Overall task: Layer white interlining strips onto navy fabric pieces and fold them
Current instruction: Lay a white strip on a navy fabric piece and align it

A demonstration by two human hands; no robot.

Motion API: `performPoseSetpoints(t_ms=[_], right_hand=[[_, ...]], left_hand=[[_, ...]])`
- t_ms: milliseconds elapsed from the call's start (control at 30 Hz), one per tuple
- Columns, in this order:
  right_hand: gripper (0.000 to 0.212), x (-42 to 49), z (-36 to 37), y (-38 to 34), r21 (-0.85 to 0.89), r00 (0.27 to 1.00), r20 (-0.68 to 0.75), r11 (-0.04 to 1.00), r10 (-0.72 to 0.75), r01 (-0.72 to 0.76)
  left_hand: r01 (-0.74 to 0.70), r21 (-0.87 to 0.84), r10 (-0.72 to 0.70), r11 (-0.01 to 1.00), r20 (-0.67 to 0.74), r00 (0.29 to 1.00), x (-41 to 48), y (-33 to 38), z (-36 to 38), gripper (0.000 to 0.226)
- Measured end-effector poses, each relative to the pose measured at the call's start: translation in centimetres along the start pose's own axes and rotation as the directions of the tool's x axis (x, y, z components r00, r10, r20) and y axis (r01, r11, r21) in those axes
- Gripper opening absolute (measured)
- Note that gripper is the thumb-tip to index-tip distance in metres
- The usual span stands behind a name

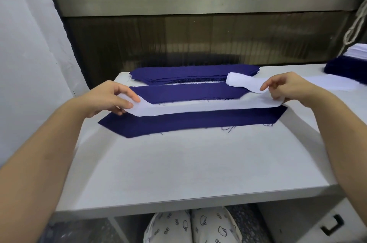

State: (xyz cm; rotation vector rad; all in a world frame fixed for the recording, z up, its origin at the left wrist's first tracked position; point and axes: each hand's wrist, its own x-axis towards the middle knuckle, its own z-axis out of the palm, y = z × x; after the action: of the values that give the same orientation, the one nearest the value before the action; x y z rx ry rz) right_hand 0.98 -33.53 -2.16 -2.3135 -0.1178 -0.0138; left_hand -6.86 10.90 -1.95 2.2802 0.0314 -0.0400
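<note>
Navy cloth lies in three places on the bench: a back stack of cut pieces, a single navy piece just in front of it, and the nearest navy piece, flat and unfolded on the person's side. A white interlining strip is stretched lengthwise over the far edge of the nearest navy piece, held at both ends and not yet laid down. From where I stand I cannot tell whether its middle already touches the navy cloth or hangs just above it.

By my reckoning the job is at an early stage for this piece. The strip is being lined up, the layering is not finished, and no fold has been made in it. The back stack and a side pile of navy and white at the right edge suggest plenty of pieces are left to do. A loose white strip with its end doubled over lies near the right hand, beside the single navy piece.

The left hand reaches in with the forearm low. Its thumb and forefinger pinch the strip's left end, and the other fingers are curled loosely beneath. The right hand mirrors it, palm turned down and fingers bent, nipping the strip's right end at the navy piece's angled corner. Both wrists are held level, and the strip runs taut between them.
</note>
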Motion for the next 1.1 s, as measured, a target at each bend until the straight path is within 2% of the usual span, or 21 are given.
performPoseSetpoints(t_ms=[167, 400, 600, 867, 1100], right_hand=[[0.035, 0.0, 0.0, 0.1, -0.068, 0.990, 0.131, 0.997, 0.047, -0.038], [0.038, -0.1, 0.1, 0.0, -0.098, 0.979, 0.192, 0.994, 0.065, -0.046], [0.039, 0.1, 0.3, 0.1, -0.101, 0.979, 0.195, 0.994, 0.063, -0.044], [0.038, 0.3, 0.2, 0.3, -0.116, 0.978, 0.195, 0.992, 0.074, -0.052], [0.036, 0.8, -0.3, 0.8, -0.178, 0.981, 0.153, 0.980, 0.117, -0.089]], left_hand=[[0.020, 0.108, -0.026, 0.994, 0.052, 0.998, -0.5, -0.7, -0.8, 0.021], [0.034, 0.167, -0.047, 0.985, 0.074, 0.996, -0.6, -0.9, -1.4, 0.018], [0.049, 0.211, -0.075, 0.976, 0.116, 0.990, -0.7, -1.0, -1.7, 0.019], [0.070, 0.141, -0.093, 0.988, 0.162, 0.982, -1.1, -1.1, -2.1, 0.024], [0.085, 0.154, -0.111, 0.984, 0.170, 0.979, -1.0, -0.9, -1.9, 0.021]])
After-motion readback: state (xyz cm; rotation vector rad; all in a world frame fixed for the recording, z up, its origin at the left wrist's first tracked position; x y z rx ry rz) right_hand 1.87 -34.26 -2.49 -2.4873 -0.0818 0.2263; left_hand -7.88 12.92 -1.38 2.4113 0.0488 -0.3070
